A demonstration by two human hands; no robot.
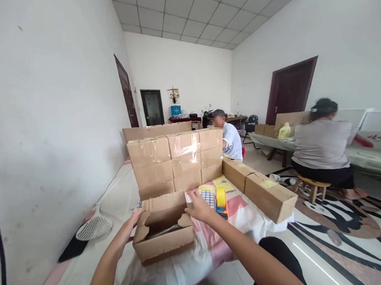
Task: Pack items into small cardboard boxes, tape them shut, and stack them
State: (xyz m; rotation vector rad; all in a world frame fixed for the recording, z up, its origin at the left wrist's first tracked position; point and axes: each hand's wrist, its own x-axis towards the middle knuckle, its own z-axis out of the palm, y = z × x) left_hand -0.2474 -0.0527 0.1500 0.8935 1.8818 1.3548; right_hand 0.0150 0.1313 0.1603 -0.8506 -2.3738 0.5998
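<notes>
An open cardboard box sits on the covered table in front of me, its flaps up and something dark and flat inside. My left hand presses against the box's left flap with fingers closed on its edge. My right hand rests on the box's far right flap, fingers curled over it. Just right of that hand lie a yellow tape dispenser and a sheet of small labels.
Sealed cardboard boxes are stacked behind the open one, and two long boxes lie to the right. A white swatter lies at the left by the wall. Two other people sit further back, one on a stool.
</notes>
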